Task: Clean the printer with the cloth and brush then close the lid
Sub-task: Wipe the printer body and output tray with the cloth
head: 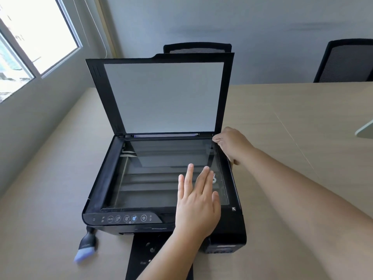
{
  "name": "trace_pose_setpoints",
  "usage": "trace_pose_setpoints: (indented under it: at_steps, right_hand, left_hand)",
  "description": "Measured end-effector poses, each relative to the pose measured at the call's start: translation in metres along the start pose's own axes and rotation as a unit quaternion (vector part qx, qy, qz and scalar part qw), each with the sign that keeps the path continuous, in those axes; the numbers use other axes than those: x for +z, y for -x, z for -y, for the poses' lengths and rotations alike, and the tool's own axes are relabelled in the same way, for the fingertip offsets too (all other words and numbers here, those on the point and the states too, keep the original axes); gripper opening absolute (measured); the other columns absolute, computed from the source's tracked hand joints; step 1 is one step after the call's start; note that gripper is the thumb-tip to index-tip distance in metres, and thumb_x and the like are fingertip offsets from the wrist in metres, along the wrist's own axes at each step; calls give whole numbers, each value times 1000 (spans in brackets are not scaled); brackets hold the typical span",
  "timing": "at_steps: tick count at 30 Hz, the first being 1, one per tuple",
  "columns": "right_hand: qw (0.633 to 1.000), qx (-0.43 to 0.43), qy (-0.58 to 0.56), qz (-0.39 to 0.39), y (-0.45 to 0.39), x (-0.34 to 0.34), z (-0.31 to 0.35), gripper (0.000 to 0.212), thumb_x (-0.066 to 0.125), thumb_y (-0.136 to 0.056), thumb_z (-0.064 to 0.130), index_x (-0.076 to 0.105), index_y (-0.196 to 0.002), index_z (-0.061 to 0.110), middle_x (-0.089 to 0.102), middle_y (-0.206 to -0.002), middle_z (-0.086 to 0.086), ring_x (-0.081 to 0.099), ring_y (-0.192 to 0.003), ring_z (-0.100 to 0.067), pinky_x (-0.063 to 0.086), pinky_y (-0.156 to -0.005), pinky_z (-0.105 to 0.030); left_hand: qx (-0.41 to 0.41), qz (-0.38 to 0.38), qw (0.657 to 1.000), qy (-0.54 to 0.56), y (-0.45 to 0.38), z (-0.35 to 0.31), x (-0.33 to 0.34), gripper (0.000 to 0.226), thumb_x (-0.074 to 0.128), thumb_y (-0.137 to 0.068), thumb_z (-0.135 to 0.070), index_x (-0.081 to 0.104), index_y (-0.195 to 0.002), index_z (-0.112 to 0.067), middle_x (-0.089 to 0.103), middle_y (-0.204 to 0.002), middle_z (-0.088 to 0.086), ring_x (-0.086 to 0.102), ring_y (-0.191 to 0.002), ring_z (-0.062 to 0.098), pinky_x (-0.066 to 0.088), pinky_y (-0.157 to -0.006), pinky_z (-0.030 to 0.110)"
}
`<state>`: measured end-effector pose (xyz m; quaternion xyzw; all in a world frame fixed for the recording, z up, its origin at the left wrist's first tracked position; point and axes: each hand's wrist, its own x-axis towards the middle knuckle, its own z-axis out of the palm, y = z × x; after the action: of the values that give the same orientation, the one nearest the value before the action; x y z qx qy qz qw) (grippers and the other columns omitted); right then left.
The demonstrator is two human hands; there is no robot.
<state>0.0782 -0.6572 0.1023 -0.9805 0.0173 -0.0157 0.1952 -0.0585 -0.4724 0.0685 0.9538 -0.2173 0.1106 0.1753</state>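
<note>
A blue-bristled brush [85, 248] lies on the table's near left edge beside a black flatbed printer [163, 178] whose lid [161, 96] stands open; no cloth is visible. The left hand [196, 203] hovers flat, fingers straight, over the scanner glass [153, 174], holding nothing. The right hand [232, 145] curls at the printer's far right corner, seemingly steadying; closing the lid seems next, and panel icons are unreadable.

Raised lid [161, 96] walls off printer [113, 178] at 12 o'clock. Brush [86, 247] lies on table [292, 138] at 7 o'clock. Bare tabletop at 3 o'clock. Chairs [343, 61] beyond far edge.
</note>
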Motion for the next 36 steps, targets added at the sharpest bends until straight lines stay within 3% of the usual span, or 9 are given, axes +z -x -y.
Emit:
trace_pose_setpoints:
  at_steps: [3,10,15,18,20,23,26,30,36]
  right_hand:
    - [999,-2,29,-21,-11,-1,9,41,36,-68,-14,19,-54,20,31,-76,-2,30,-71,-23,14,-50,-27]
    - [995,35,73,-53,44,13,19,28,38,-79,-9,40,-62,14,33,-87,-5,35,-79,-26,25,-53,-28]
    - [996,62,26,-51,10,10,15,43,40,-79,-10,24,-56,23,32,-91,-4,40,-79,-27,18,-48,-27]
    - [995,91,-12,-48,-11,10,10,28,45,-83,-7,55,-74,17,33,-96,-4,44,-84,-29,30,-57,-29]
    - [991,120,-38,-47,-9,14,7,21,43,-85,1,58,-92,15,36,-97,-5,45,-81,-29,27,-53,-25]
    - [992,119,-23,-44,23,13,10,22,41,-85,4,46,-72,21,37,-93,-4,46,-73,-28,20,-47,-26]
    - [995,86,-19,-34,78,11,16,36,41,-86,1,36,-56,22,35,-89,-1,44,-65,-25,29,-48,-30]
    - [995,68,-66,10,147,6,18,27,46,-94,9,69,-87,22,45,-96,-1,55,-82,-22,49,-75,-37]
    - [992,50,-100,60,204,3,12,25,50,-95,15,71,-103,26,51,-96,6,59,-87,-17,51,-82,-37]
  left_hand:
    - [-6,-1,1000,4,0,0,-1,49,41,-92,-32,50,-139,-18,42,-150,-7,11,-149,30,3,-118,45]
    - [2,3,1000,-2,1,0,-1,49,42,-91,-32,52,-137,-17,44,-148,-7,15,-148,30,9,-117,46]
    - [-2,3,1000,-8,1,0,0,49,41,-92,-33,51,-138,-18,44,-149,-7,14,-148,30,8,-117,45]
    - [-7,1,1000,-3,1,0,1,49,40,-92,-32,50,-138,-18,43,-149,-7,12,-149,29,7,-118,44]
    - [-8,0,1000,-1,1,0,1,50,39,-92,-32,49,-139,-18,42,-149,-7,11,-149,29,8,-120,44]
    - [-2,-4,1000,4,1,0,0,50,39,-92,-32,50,-138,-18,43,-149,-7,13,-148,29,15,-118,47]
    - [-2,2,1000,-3,2,0,0,50,38,-93,-33,48,-139,-17,41,-150,-5,11,-149,30,10,-118,46]
    - [-4,8,1000,-12,2,2,-1,52,36,-93,-34,46,-141,-17,39,-152,-4,8,-149,30,6,-117,45]
    - [-4,8,1000,-15,3,1,-2,50,40,-93,-31,46,-140,-16,40,-151,-3,8,-148,31,8,-117,46]
